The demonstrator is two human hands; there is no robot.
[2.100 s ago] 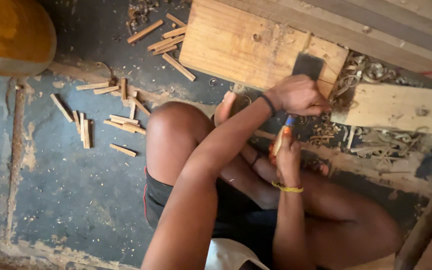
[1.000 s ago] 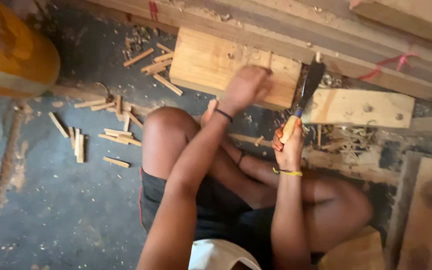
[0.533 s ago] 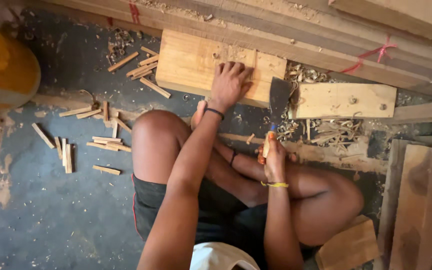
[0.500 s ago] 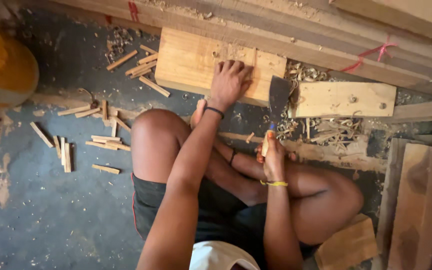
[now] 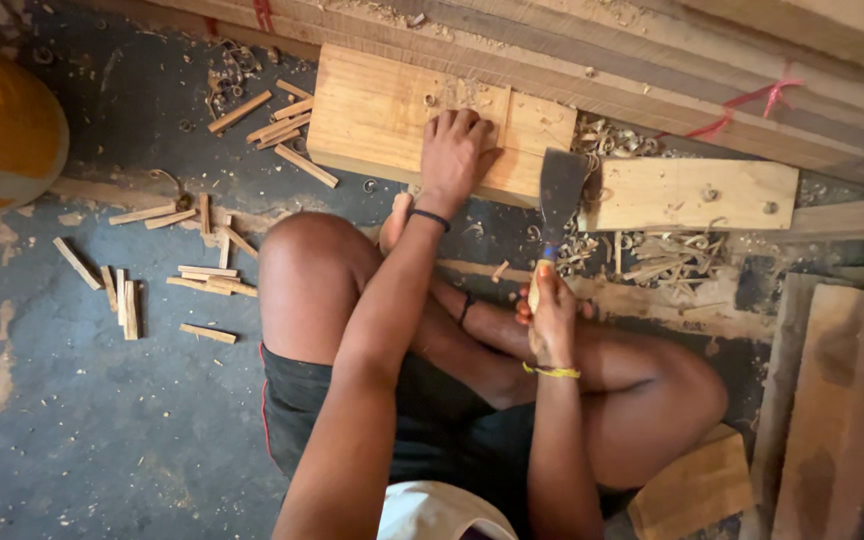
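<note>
Hatchet [image 5: 560, 195] clamped in right hand [image 5: 550, 318]; left hand [image 5: 455, 150] spread flat on wood block [image 5: 382, 115].

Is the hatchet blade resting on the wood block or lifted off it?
Cannot tell: the hatchet, held by the right hand, sits just off the block's right end, beside the left hand.

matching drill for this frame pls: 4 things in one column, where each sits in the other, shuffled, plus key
1. left hand
2. right hand
3. small cut sticks
4. wood shavings

A. scattered on the dark floor beside the knee
B. flat on the pale wood block
C. piled under the knotted board
D. gripping the hatchet handle

Pairs: 1-B, 2-D, 3-A, 4-C
</note>
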